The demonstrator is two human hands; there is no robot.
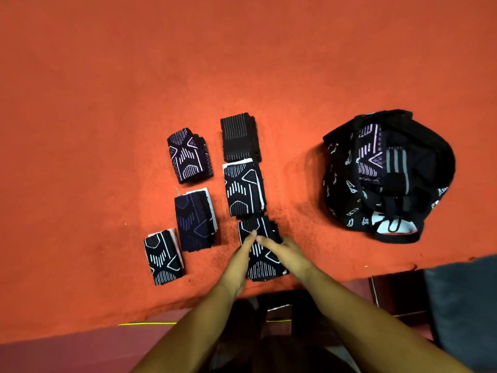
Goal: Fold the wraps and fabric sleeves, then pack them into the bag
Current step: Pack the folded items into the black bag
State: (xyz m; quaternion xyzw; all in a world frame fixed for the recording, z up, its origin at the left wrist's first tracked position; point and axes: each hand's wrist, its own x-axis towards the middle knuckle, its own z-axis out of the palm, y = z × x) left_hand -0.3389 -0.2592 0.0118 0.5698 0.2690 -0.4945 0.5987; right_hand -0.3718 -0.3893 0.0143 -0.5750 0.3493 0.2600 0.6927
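Several folded dark sleeves with white line patterns lie on the orange cloth surface (107, 103). Nearest me is one folded sleeve (262, 261); my left hand (240, 261) and my right hand (286, 253) both press on it with straight fingers, their fingertips meeting near its far end. Behind it lie another patterned sleeve (244, 191) and a black striped wrap (239, 137). To the left are three more folded sleeves (189, 156), (195, 219), (162, 257). The black printed bag (341, 181) stands open at the right, with folded pieces (372, 152) inside.
The front edge of the orange surface runs just under my wrists. A dark wooden piece of furniture (398, 294) and a grey cushion (465, 305) sit at the lower right. A yellow strip (145, 323) lies along the edge at lower left.
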